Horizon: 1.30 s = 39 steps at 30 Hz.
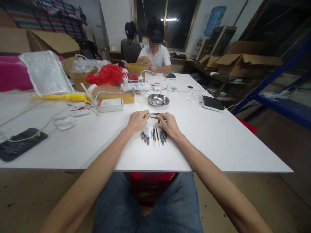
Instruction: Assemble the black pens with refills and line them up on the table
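The left hand (138,122) and right hand (170,123) pinch slim dark pen-like pieces (157,113) between them, nearer than the round shiny metal bowl (151,102) on the white bench (218,142). Nearer lie thin black yellow-ended rods (154,134), small dark pen parts (145,138) left, dark tubes (162,138) right.

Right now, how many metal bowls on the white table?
1: the metal bowl, just beyond the left hand and right hand. Any behind the red plastic bag would be hidden.
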Motion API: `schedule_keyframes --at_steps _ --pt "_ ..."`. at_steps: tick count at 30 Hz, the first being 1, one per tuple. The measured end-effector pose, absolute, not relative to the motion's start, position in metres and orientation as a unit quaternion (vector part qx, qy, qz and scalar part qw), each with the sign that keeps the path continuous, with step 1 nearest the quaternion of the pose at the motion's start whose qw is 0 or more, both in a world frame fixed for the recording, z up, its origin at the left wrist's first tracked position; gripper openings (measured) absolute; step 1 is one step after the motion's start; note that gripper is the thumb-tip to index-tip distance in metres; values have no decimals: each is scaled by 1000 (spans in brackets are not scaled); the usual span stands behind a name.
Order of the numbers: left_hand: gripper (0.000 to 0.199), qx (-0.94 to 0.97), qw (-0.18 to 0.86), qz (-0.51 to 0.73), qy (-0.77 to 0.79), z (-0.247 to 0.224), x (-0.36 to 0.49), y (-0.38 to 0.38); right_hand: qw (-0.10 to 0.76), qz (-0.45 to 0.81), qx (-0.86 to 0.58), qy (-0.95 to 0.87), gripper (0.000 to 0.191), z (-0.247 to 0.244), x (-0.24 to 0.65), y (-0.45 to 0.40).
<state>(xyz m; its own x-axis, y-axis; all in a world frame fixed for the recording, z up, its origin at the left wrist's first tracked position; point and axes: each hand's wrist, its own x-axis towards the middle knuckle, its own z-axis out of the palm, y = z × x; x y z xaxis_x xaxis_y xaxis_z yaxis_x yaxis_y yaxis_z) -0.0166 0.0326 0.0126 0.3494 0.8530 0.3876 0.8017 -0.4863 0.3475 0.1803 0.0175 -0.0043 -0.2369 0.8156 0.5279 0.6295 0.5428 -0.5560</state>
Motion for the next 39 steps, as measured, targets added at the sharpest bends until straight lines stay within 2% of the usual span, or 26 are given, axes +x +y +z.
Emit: schedule_keyframes --at_steps 2,4,6,13,18,22,30,37,39 --pt "38 826 53 259 498 11 -15 32 421 110 -466 -771 26 -6 181 18" --pt "40 823 57 262 501 8 -13 31 460 105 -444 -761 11 -8 181 19" --pt "40 816 55 272 508 6 -12 30 482 94 -426 -760 4 -8 181 18" --pt "44 798 39 307 517 2 -14 30 417 104 -465 -774 16 -7 180 16" --pt "45 783 53 301 542 2 -18 34 454 104 -459 -757 11 -10 184 19" --pt "46 795 53 303 523 0 -20 37 426 99 -460 -773 15 -10 185 19" --pt "27 837 31 307 451 2 -21 39 369 70 -419 -827 37 -11 181 17" --pt "37 870 23 298 392 1 -20 36 368 49 -452 -811 20 -9 174 14" --pt "32 870 20 304 387 2 -20 35 375 51 -459 -804 19 -8 176 14"
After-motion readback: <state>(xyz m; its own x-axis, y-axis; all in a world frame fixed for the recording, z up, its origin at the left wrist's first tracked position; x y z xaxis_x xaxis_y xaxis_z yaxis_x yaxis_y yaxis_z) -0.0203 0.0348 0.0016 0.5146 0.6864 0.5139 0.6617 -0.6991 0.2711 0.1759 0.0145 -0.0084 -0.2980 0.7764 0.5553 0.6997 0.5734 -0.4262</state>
